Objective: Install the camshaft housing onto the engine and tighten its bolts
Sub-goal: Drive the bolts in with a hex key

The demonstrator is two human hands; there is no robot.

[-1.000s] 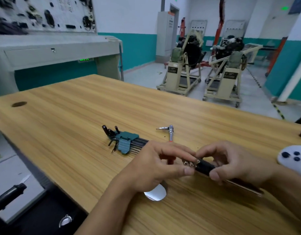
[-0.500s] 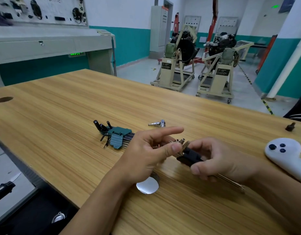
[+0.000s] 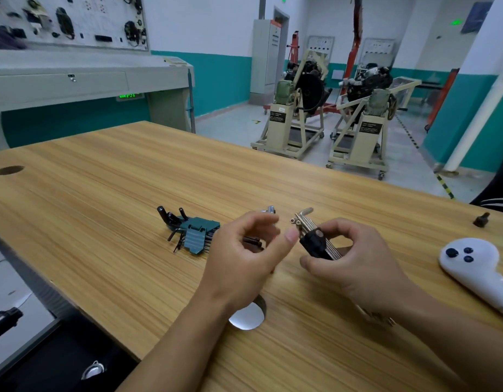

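Keys in a black holder are clamped by the right hand; left hand fingers apart; stiff, light, best gripped at the holder

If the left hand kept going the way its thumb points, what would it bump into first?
Most likely the silver hex keys sticking out of the black holder in the right hand; the left hand is beside them, though depth is uncertain.

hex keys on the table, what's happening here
A person sits at a wooden table. The right hand grips a silver hex key set in a black holder, one key swung out at the top. The left hand hovers open beside it, holding nothing. A second key set in a green holder lies on the table. No camshaft housing is in sight.
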